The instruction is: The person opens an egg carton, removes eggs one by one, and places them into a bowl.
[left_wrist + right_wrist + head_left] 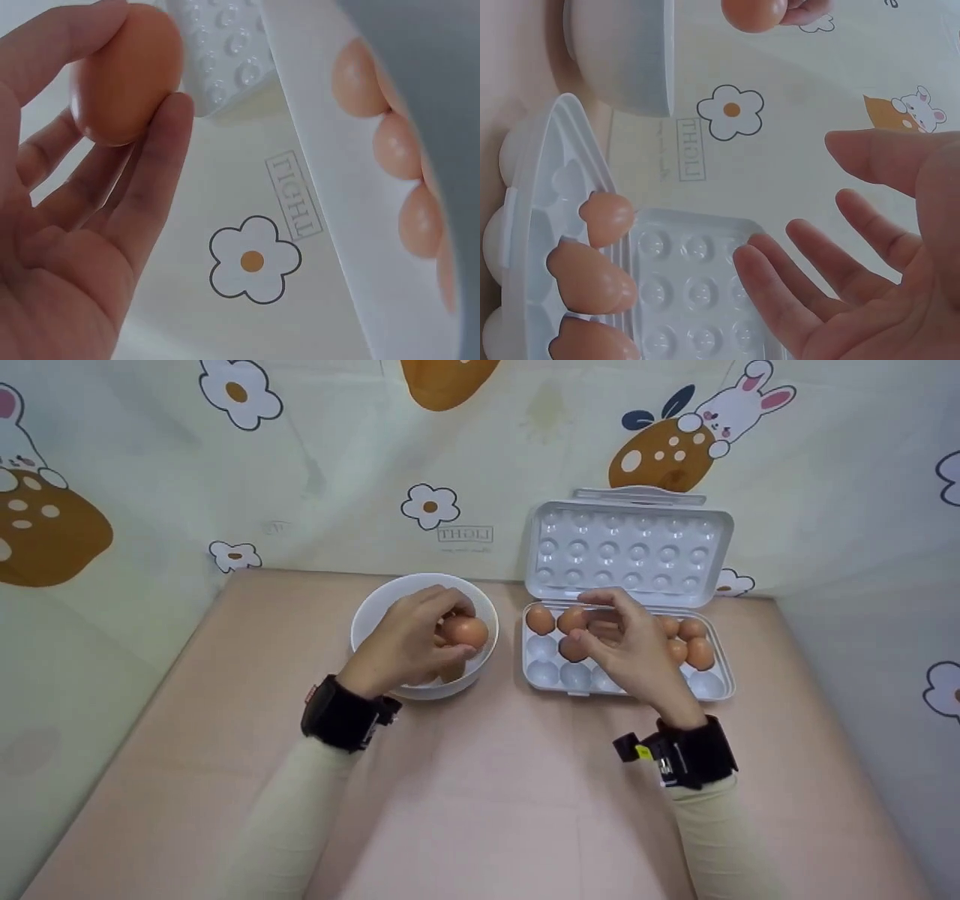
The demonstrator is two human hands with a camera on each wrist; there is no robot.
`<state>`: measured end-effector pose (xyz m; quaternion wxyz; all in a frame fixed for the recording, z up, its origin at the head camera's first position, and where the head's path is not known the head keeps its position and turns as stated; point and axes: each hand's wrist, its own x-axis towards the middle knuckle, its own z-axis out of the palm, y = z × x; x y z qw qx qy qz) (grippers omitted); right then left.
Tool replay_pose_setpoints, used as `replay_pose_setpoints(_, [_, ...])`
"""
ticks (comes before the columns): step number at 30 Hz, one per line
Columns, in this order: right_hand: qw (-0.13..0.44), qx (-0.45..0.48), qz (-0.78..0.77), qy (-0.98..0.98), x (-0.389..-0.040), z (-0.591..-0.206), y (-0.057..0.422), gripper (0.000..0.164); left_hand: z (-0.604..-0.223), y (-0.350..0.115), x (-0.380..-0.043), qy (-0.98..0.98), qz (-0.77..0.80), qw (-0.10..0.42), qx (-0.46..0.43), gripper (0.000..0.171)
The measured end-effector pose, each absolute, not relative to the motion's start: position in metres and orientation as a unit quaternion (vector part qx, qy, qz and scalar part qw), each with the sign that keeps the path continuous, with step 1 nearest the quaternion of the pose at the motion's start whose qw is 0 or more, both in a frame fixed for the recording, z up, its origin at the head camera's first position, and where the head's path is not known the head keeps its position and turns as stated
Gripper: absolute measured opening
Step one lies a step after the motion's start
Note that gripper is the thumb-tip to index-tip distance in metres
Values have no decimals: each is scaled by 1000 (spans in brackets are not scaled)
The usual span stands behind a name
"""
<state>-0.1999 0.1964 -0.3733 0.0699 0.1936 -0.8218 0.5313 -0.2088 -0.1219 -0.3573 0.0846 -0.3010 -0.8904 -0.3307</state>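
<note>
My left hand [405,641] pinches a brown egg [466,631] between thumb and fingers, above the white bowl [363,619]. In the left wrist view, the held egg [129,75] is whole and smooth. More brown eggs [420,221] lie inside the bowl. To the right, my right hand [637,652] hovers over a white plastic egg box [541,673], fingers spread and holding nothing. Brown eggs [540,619] fill part of its back and middle rows, while bare cups show along the front. My right hand hides the box's middle.
The egg box's dimpled lid [630,547] stands raised against the patterned cloth backdrop [352,457]. Bowl and box sit side by side near the back edge of the pinkish table [495,780], with a narrow gap between them.
</note>
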Motion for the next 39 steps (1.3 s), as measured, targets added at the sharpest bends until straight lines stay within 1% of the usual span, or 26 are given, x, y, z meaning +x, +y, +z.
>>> replay_pose_setpoints(5, [87, 194, 486, -848, -201, -377, 198, 49, -352, -132, -216, -912, -276, 19, -304, 37])
replay_pose_setpoints(11, [101, 200, 437, -871, -202, -381, 199, 54, -352, -137, -223, -929, -198, -34, -310, 29])
replay_pose_setpoints(20, [124, 226, 415, -872, -204, -385, 201, 51, -355, -141, -229, -932, -156, -91, -313, 18])
replay_pose_setpoints(24, [120, 221, 407, -878, -205, -384, 201, 53, -356, -143, -231, -935, -158, -122, -294, 14])
replay_pose_setpoints(29, [107, 213, 404, -883, -206, -383, 201, 52, -358, -141, -232, -933, -171, -149, -278, 10])
replay_pose_setpoints(36, [105, 212, 407, -883, -206, -385, 204, 52, -362, -134, -234, -938, -166, -184, -242, 11])
replay_pose_setpoints(39, [107, 214, 406, -882, -207, -385, 204, 52, -363, -134, -232, -936, -175, -185, -244, 12])
